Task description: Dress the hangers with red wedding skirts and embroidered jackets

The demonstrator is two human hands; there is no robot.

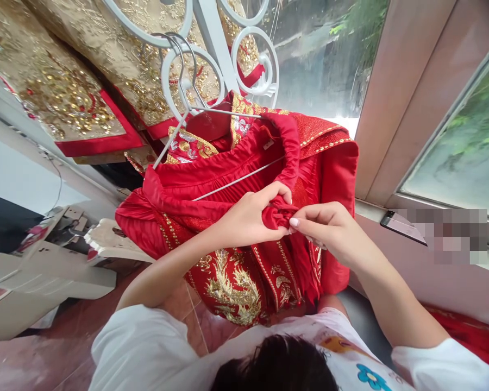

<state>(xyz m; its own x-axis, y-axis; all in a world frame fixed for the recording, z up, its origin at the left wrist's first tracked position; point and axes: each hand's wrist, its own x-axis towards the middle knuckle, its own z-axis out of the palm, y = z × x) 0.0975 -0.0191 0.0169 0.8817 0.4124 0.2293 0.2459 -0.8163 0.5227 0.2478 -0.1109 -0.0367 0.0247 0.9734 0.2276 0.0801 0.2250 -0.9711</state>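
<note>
Hanging from a wire hanger [224,112], the red & gold garment [179,201] is gripped at waistband: fabric clenched in left hand [248,217], a fold pinched by right hand [328,231].

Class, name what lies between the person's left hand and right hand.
Head view: a bunched fold of the red garment sits between left hand and right hand, pinched by both.

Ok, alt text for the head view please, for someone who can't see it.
The left hand and right hand pinch bunched fabric on a red garment with gold embroidery, hung on a wire hanger from a white scrolled rack. Gold embroidered garments hang behind; a phone lies on the windowsill.
</note>
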